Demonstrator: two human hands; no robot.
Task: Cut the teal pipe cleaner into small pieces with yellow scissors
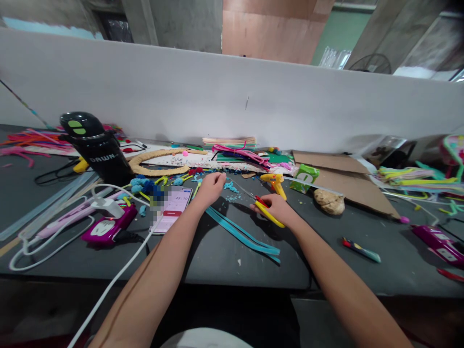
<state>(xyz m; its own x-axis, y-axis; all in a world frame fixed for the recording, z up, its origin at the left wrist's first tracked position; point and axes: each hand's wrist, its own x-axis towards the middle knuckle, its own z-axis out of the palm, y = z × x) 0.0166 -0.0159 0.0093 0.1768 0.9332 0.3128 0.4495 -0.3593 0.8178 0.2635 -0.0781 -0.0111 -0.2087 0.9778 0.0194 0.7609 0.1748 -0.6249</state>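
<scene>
My left hand (pixel 213 187) is closed in a pinch above the middle of the table. From its fingertips a thin wire-like strand (pixel 235 183) runs toward the blade tips of a pair of scissors (pixel 268 215). Those scissors have red and yellow handles, and my right hand (pixel 278 208) is wrapped round them. How far apart the blades are is too small to tell. Below and between the hands lie fluffy blue clippings (pixel 233 197). Several blue pipe cleaners (pixel 246 234) stretch across the table in front of my left hand.
A phone (pixel 177 208) lies beside my left forearm, near a white cable (pixel 119 275) and a purple power strip (pixel 108 229). A black tumbler (pixel 97 150) stands at left. Beyond my right hand are a yellow glue gun (pixel 274 183), cardboard (pixel 355 186) and a utility knife (pixel 361 250).
</scene>
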